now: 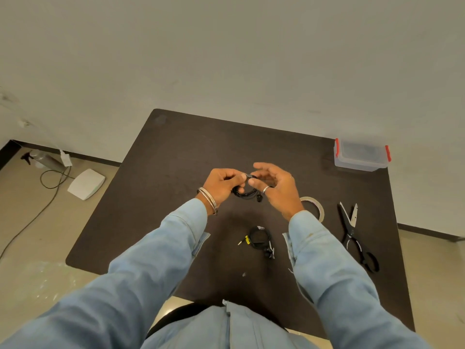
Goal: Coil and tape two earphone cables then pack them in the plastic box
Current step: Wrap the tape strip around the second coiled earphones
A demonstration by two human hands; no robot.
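Above the middle of the dark table [176, 172], both hands hold a coiled black earphone cable [247, 193]. My left hand [221, 185] grips the coil with curled fingers. My right hand [274, 187] pinches the top of the coil between thumb and forefinger, its other fingers spread. A second coiled black earphone cable [260, 240], with a yellow tag and its plug sticking out to the left, lies on the table nearer to me. The clear plastic box [361, 154] with red clips stands closed at the far right corner.
A roll of clear tape [319, 206] lies just right of my right wrist. Black-handled scissors [354, 233] lie further right, blades partly open. On the floor to the left are a white flat device [85, 183], a cable and a bottle.
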